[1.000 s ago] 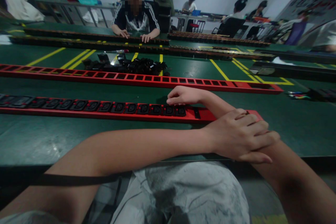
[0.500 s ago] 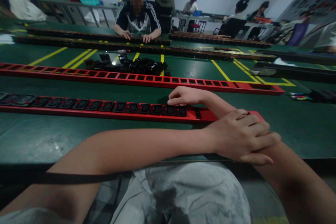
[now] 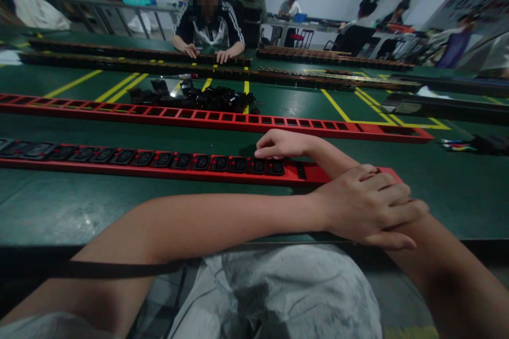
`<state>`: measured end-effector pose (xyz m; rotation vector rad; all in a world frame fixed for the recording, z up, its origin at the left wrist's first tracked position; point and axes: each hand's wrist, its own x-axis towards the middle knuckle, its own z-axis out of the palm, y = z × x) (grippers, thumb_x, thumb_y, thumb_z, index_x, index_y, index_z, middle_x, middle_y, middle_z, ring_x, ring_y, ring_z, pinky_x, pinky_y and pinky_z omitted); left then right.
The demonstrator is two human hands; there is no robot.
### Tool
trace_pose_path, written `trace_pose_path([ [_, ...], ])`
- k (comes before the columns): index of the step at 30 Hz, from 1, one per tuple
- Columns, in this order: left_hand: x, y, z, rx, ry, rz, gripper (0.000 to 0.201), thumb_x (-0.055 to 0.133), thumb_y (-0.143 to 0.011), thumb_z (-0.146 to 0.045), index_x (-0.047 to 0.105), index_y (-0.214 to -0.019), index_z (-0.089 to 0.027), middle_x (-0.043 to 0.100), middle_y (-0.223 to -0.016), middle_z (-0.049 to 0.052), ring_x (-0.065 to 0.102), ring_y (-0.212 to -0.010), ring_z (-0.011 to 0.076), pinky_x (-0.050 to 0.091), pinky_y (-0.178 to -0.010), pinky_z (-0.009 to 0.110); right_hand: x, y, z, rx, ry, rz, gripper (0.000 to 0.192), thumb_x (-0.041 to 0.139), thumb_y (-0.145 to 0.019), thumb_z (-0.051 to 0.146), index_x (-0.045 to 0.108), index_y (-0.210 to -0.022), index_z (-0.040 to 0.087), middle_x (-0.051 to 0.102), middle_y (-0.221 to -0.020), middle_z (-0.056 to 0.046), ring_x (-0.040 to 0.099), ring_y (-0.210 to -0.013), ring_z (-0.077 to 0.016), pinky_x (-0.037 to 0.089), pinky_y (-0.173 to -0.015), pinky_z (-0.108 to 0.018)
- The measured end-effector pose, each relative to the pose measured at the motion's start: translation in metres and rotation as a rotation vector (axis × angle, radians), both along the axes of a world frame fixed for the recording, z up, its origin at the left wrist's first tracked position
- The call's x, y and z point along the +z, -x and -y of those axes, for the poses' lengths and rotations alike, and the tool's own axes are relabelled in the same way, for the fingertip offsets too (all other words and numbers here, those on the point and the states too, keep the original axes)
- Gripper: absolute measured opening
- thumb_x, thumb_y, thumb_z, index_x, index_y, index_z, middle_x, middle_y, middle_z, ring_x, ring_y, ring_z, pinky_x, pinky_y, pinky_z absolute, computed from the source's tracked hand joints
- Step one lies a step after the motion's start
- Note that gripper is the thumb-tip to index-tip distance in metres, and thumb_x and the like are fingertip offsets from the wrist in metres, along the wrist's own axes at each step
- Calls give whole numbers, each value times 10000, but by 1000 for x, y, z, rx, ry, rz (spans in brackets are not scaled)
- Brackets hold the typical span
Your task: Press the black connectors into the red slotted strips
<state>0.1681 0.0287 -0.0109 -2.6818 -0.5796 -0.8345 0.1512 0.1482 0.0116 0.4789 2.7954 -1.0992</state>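
My left hand lies palm down across my right forearm, its fingers apart and thumb stretched out. Past it, my right hand rests at the far edge of the nearer red strip, fingers loosely bent. I see nothing held in it, though its palm side is hidden. Black power sockets sit in a row along that strip, the last ones just below my right fingers. The strip's right end runs under my crossed arms. Behind it lies a second red strip with a row of rectangular openings.
A heap of black parts lies beyond the second strip. Long dark strips cross the green table, marked with yellow lines. Bundled wires lie at right. Opposite sits a co-worker with both hands on a strip; others sit farther back.
Both hands stay in the same pose and place. The view has shifted very slightly; the strips and sockets have not moved.
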Motion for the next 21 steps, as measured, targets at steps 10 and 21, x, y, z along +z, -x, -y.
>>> trace_pose_path([
  [10, 0, 1, -1, -19, 3, -16, 576, 235, -1010, -496, 551, -1331, -137, 598, -1298, 121, 523, -1179, 286, 335, -1009, 460, -1, 0, -2, 11, 0, 5, 439, 545, -907, 483, 476, -613, 164, 364, -557, 57, 332, -504, -70, 242, -499, -243],
  [21, -1, 0, -3, -20, 0, -9, 584, 234, -1004, -508, 550, -1332, -143, 598, -1299, 120, 521, -1180, 287, 342, -1001, 456, 0, 0, -1, 4, 10, 9, 442, 533, -916, 486, 458, -615, 171, 352, -545, 64, 323, -497, -71, 239, -502, -248],
])
